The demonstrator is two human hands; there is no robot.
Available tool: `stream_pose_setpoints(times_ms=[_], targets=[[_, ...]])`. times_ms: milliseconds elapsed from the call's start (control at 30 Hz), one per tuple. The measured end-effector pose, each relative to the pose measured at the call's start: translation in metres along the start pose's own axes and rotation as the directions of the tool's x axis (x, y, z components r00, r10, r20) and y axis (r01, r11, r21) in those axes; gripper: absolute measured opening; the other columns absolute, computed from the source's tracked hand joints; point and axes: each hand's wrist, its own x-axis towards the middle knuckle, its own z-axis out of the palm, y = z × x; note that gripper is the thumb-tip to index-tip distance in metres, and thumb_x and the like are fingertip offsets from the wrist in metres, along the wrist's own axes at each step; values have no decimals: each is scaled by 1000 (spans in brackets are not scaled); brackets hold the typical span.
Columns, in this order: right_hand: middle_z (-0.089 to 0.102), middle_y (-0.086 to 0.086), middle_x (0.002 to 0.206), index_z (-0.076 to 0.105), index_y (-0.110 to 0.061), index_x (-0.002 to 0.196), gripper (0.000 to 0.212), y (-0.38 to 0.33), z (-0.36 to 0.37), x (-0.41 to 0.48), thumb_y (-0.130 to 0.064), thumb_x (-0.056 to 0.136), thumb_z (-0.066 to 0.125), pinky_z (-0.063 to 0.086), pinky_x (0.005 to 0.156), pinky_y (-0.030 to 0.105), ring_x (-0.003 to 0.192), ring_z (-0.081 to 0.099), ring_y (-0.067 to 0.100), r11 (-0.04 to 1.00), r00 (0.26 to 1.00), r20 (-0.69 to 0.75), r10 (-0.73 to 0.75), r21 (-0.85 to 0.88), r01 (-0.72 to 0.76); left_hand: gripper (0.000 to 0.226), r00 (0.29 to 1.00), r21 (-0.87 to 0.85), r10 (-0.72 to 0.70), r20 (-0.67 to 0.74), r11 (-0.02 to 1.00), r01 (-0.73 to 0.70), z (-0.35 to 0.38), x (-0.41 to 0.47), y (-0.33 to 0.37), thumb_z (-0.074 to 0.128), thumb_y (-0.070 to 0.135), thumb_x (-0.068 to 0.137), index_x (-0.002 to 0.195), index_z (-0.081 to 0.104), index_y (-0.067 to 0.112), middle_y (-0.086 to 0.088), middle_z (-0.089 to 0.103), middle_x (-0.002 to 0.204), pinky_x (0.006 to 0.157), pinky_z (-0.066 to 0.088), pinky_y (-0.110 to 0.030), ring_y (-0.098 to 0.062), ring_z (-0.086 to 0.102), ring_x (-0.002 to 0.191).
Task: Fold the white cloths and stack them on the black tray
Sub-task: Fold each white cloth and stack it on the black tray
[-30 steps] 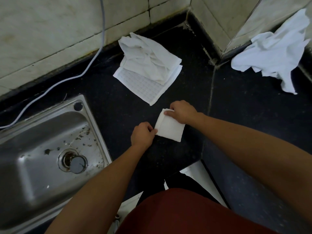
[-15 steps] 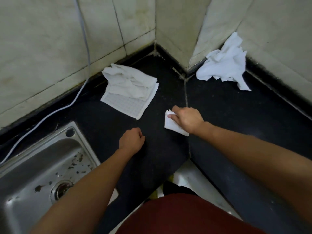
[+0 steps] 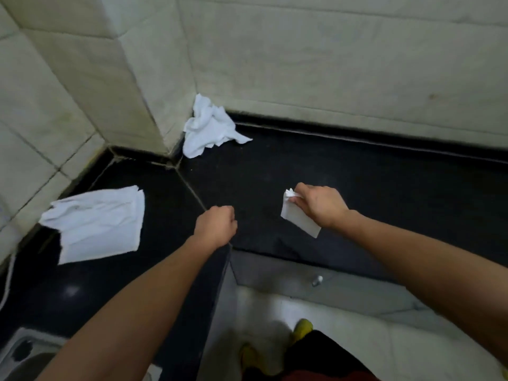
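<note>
We see the right hand (image 3: pixel 320 207) pinching a small folded white cloth (image 3: pixel 298 217) by its top edge, held just above the black countertop (image 3: pixel 357 182). The left hand (image 3: pixel 215 225) is curled into an empty fist, apart from the cloth. A loose stack of white cloths (image 3: pixel 96 221) lies at left near the tiled wall (image 3: pixel 330 64). A crumpled white cloth (image 3: pixel 209 127) sits in the corner. No tray is in view.

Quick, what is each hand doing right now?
Left hand: closed in a fist, holding nothing visible.
Right hand: closed on the small folded white cloth.
</note>
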Motion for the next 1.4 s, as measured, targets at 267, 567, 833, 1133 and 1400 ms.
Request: stream_pose_setpoints(times_ms=[267, 567, 833, 1133, 1400], targets=[[61, 4, 112, 51, -17, 113, 32, 146, -29, -164, -43, 101, 36, 46, 69, 39, 92, 63, 32, 929, 920, -142, 365, -12, -370, 15, 909, 160, 411, 65, 895, -416, 19, 25, 203, 53, 29, 90, 96, 62, 19, -8, 66, 101, 72, 46, -34, -30, 61, 93], [63, -1, 107, 61, -20, 107, 27, 317, -55, -404, -38, 97, 43, 47, 72, 35, 102, 59, 23, 734, 731, -197, 653, -74, -675, 12, 704, 113, 691, 165, 696, -709, 117, -16, 501, 53, 27, 89, 92, 62, 19, -3, 67, 96, 69, 43, -32, -28, 61, 90], [65, 2, 106, 60, -20, 110, 26, 414, -72, -584, -34, 96, 43, 44, 69, 35, 103, 59, 27, 448, 456, -214, 864, -85, -890, 11, 437, 113, 853, 285, 423, -899, 188, -73, 708, 53, 31, 90, 91, 59, 23, -4, 67, 96, 69, 45, -33, -28, 62, 88], [67, 14, 109, 61, -19, 111, 29, 517, -91, -701, -38, 98, 44, 45, 71, 37, 103, 61, 36, 199, 203, -184, 962, -39, -979, 11, 132, 53, 969, 207, 124, -991, 226, -84, 916, 54, 32, 92, 91, 58, 22, 0, 67, 90, 62, 40, -32, -25, 61, 84], [66, 16, 101, 60, -14, 98, 22, 647, -180, -739, -33, 96, 48, 49, 73, 41, 95, 61, 39, 182, 143, -361, 921, 77, -980, 16, 92, 17, 996, -6, 92, -996, 196, -56, 1097, 56, 33, 87, 91, 62, 19, -6, 69, 91, 71, 48, -38, -31, 62, 92]])
